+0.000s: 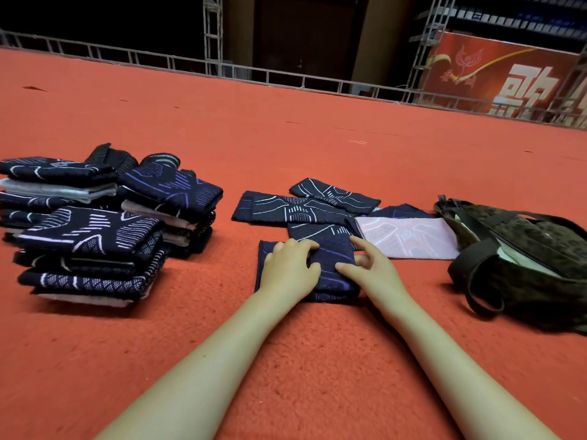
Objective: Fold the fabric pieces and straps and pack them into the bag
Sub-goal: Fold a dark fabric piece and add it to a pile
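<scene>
A navy fabric piece (330,268) lies folded on the red carpet (286,138); the left hand (290,269) presses it with curled fingers, the right hand (370,269) rests on it, fingers spread. Folded stacks (95,230) sit left (the dark bag (524,265) gapes right).

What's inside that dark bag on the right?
Through the opening of the bag a strip of something white or pale shows. What it is cannot be told; the bag's dark patterned cloth and its straps cover everything else inside.
</scene>
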Demonstrator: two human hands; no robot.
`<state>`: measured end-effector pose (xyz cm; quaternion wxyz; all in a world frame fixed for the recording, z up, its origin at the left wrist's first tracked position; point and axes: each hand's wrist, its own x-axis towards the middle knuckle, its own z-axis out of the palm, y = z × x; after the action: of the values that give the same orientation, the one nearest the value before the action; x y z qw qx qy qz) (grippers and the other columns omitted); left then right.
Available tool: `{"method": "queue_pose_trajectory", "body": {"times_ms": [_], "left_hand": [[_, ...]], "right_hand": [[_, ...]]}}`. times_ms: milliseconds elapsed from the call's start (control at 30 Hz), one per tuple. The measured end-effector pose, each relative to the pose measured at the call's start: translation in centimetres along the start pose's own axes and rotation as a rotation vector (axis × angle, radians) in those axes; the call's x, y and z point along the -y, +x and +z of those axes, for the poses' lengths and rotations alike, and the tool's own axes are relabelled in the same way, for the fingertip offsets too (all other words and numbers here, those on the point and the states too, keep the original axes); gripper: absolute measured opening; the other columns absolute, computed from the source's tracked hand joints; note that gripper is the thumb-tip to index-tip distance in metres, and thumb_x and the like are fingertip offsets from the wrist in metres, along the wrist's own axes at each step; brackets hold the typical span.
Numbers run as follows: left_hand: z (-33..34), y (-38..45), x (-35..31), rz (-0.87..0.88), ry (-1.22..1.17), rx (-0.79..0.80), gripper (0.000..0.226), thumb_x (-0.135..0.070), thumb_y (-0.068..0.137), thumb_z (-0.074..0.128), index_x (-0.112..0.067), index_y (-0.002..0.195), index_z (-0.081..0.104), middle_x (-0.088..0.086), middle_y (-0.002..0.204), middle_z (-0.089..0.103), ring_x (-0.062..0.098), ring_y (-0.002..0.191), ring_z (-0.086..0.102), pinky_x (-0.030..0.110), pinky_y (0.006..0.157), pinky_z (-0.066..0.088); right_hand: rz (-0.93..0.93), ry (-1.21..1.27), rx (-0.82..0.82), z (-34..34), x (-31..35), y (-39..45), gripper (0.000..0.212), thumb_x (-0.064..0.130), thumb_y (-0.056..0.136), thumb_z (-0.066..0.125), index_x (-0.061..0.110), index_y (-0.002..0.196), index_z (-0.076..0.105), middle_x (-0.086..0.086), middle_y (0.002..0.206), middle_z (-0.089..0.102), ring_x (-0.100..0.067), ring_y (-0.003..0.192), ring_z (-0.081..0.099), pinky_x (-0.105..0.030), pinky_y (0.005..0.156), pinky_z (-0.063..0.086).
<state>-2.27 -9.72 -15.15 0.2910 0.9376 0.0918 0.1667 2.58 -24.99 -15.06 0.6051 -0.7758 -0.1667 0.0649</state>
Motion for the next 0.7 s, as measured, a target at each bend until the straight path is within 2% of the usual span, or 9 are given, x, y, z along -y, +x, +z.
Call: {"method": "queue_pose_trajectory", "body": {"times_ms": [100,233,300,367,433,500,567,600,700], "left_hand": [[0.0,0.0,-0.2,0.015,-0.142,-0.033,0.039,-0.028,0.086,0.061,-0.027,0.125,0.057,-0.001,0.113,0.056,0.019,0.112,0.049,0.035,0.099,0.041],[0.4,-0.2,-1.2,0.011,-0.391,-0.025,0.037,-0.017,0.082,0.068,-0.018,0.119,0.064,-0.004,0.099,0.059,0.008,0.083,0.056,0.021,0.089,0.044],[0.7,-0.4,-1.7,-0.023,-0.505,0.010,0.033,-0.015,0.083,0.068,-0.016,0.116,0.066,-0.005,0.095,0.065,0.008,0.083,0.060,0.017,0.087,0.045],[1.0,-0.5,-2.0,-0.066,-0.572,0.033,0.028,-0.017,0.087,0.064,-0.016,0.114,0.066,-0.004,0.097,0.068,0.011,0.091,0.063,0.021,0.091,0.046],[1.2,-0.3,-2.1,-0.125,-0.609,0.043,0.026,-0.023,0.090,0.055,-0.018,0.114,0.064,-0.001,0.107,0.069,0.015,0.098,0.064,0.031,0.097,0.047],[0.9,-0.3,-2.4,-0.203,-0.712,0.060,0.031,-0.038,0.086,0.048,-0.022,0.105,0.067,0.000,0.105,0.070,0.018,0.099,0.064,0.040,0.097,0.047],[0.7,-0.1,-2.4,-0.252,-0.822,0.061,0.037,-0.049,0.082,0.041,-0.023,0.088,0.067,0.001,0.097,0.071,0.021,0.097,0.065,0.043,0.094,0.049],[0.5,0.0,-2.4,-0.280,-0.887,0.064,0.034,-0.048,0.087,0.041,-0.023,0.085,0.065,0.003,0.095,0.071,0.022,0.093,0.066,0.042,0.090,0.051],[0.0,0.2,-2.3,-0.360,-1.086,0.081,0.022,-0.036,0.099,0.039,-0.023,0.096,0.057,0.003,0.094,0.065,0.016,0.079,0.064,0.027,0.064,0.051]], "right_hand": [[-0.028,0.120,-0.046,-0.1,0.9,-0.3,0.052,0.000,0.085,0.064,0.018,0.131,0.050,-0.002,0.089,0.066,-0.007,0.070,0.064,-0.018,0.058,0.051],[-0.053,0.308,-0.043,-0.7,1.3,-0.2,0.063,0.014,0.070,0.067,0.014,0.130,0.053,-0.010,0.091,0.067,-0.014,0.069,0.062,-0.020,0.060,0.050],[-0.046,0.311,-0.053,-0.8,1.2,-0.2,0.061,0.021,0.068,0.065,0.015,0.128,0.055,-0.010,0.091,0.066,-0.014,0.073,0.062,-0.022,0.065,0.050],[-0.027,0.325,-0.038,-0.8,1.3,-0.2,0.048,0.021,0.079,0.065,0.014,0.126,0.057,-0.012,0.093,0.066,-0.018,0.076,0.063,-0.025,0.066,0.051],[-0.012,0.376,0.020,-0.5,1.4,-0.2,0.030,0.010,0.094,0.049,0.010,0.122,0.057,-0.010,0.082,0.066,-0.014,0.061,0.060,-0.021,0.053,0.047],[-0.033,0.294,0.060,-0.1,1.2,-0.2,0.031,0.002,0.093,0.045,0.014,0.117,0.060,-0.008,0.075,0.062,-0.012,0.053,0.052,-0.022,0.050,0.042],[-0.124,0.074,0.078,0.0,0.9,-0.5,0.034,0.007,0.088,0.055,0.028,0.112,0.065,-0.003,0.084,0.062,-0.012,0.062,0.054,-0.024,0.057,0.046],[-0.176,-0.024,0.088,0.1,0.8,-0.6,0.035,0.011,0.085,0.060,0.034,0.110,0.066,0.001,0.091,0.063,-0.010,0.072,0.058,-0.022,0.064,0.048],[-0.266,-0.166,0.092,0.4,0.7,-0.9,0.040,0.006,0.085,0.065,0.036,0.111,0.063,0.001,0.109,0.057,-0.001,0.099,0.056,-0.008,0.078,0.043]]}}
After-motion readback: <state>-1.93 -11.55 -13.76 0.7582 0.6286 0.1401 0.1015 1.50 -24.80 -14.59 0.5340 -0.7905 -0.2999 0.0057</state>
